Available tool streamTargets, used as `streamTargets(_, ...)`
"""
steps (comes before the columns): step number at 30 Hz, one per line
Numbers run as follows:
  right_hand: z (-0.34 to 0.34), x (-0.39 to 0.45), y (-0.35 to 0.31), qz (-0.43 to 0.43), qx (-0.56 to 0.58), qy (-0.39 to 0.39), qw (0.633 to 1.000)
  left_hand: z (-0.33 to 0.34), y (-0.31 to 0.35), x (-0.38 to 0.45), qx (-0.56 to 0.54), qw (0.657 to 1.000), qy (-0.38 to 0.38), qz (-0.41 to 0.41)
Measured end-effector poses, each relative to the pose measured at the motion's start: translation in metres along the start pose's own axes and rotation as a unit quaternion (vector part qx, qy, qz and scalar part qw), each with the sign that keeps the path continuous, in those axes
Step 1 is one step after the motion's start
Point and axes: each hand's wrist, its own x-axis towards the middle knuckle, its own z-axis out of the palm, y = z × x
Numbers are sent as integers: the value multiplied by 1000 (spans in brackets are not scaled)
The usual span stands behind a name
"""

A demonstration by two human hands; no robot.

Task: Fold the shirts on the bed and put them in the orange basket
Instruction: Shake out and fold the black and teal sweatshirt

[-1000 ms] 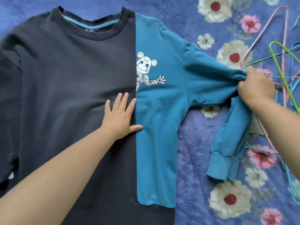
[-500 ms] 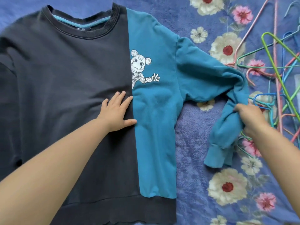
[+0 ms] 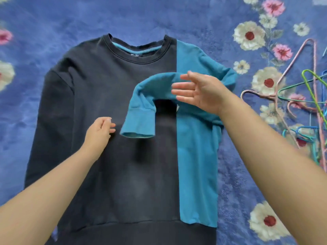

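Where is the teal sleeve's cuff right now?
In the head view, the cuff lies mid-frame on the sweatshirt's black front, just right of the left hand.

Coloured wire hangers on floral blanket

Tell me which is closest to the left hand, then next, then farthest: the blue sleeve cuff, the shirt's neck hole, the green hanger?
From the left hand:
1. Sleeve cuff, just right of its fingers.
2. Neck hole, up at the shirt's top.
3. Green hanger, far right on the bed.

Blue floral bedspread, evenly lit
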Motion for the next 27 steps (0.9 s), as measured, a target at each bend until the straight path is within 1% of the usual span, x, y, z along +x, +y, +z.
streamTargets(2, -1, 12, 24, 3, -91, 90, 992, -16, -6, 6, -29, 999, -11, -38)
streamTargets(3, -8, 15, 39, -17, -153, 139, 978, -22, -10, 10, -24, 998, -20, -46)
streamTargets(4, -18, 13, 51, -58, -238, 194, 950, -24, -12, 13, -1, 999, -28, -44)
streamTargets(5, -28, 13, 62, -104, -338, 238, 904, -26, -15, 15, 38, 998, -40, -35)
streamTargets(6, -36, 11, 71, -139, -438, 259, 850, -24, -15, 17, 83, 995, -56, -20)
streamTargets(7, -43, 10, 78, -153, -525, 248, 800, -19, -14, 17, 124, 990, -69, 1)
streamTargets(8, -46, 7, 83, -135, -598, 211, 761, -13, -12, 16, 167, 983, -71, 21)
streamTargets(10, -45, 10, 94, -67, -709, 149, 686, -1, -14, 16, 232, 970, -40, 59)
streamTargets(11, -44, 13, 99, -49, -739, 145, 656, 3, -15, 16, 264, 961, -16, 84)
streamTargets(12, -41, 15, 102, -56, -746, 162, 643, 6, -16, 16, 288, 951, 3, 111)
streamTargets(13, -38, 19, 102, -64, -737, 187, 646, 6, -19, 17, 291, 946, 23, 142)
streamTargets(14, -34, 25, 100, -77, -720, 215, 655, 3, -20, 22, 274, 945, 41, 177)
streamTargets(15, -33, 30, 98, -85, -703, 232, 667, -1, -19, 25, 244, 945, 53, 212)
streamTargets(16, -33, 36, 94, -99, -693, 244, 671, -8, -16, 28, 211, 945, 60, 244)
streamTargets(17, -33, 41, 89, -121, -684, 259, 671, -17, -11, 33, 177, 946, 56, 266)
streamTargets(18, -34, 44, 84, -155, -675, 275, 667, -26, -5, 36, 139, 953, 34, 268)
streamTargets(19, -36, 47, 79, -185, -661, 288, 667, -35, 2, 39, 86, 964, -4, 251)
streamTargets(21, -36, 51, 65, -233, -632, 310, 670, -55, 20, 45, -81, 978, -75, 176)
streamTargets(22, -37, 52, 59, -249, -629, 318, 664, -62, 25, 51, -160, 976, -86, 120)
streamTargets(23, -37, 55, 51, -257, -632, 324, 656, -70, 28, 59, -216, 972, -82, 54)
streamTargets(25, -34, 61, 36, -250, -653, 332, 633, -84, 32, 79, -282, 954, -48, -92)
streamTargets(26, -33, 65, 30, -226, -671, 331, 624, -90, 33, 86, -307, 939, -22, -153)
streamTargets(27, -33, 70, 25, -188, -692, 324, 617, -94, 30, 95, -322, 927, 6, -193)
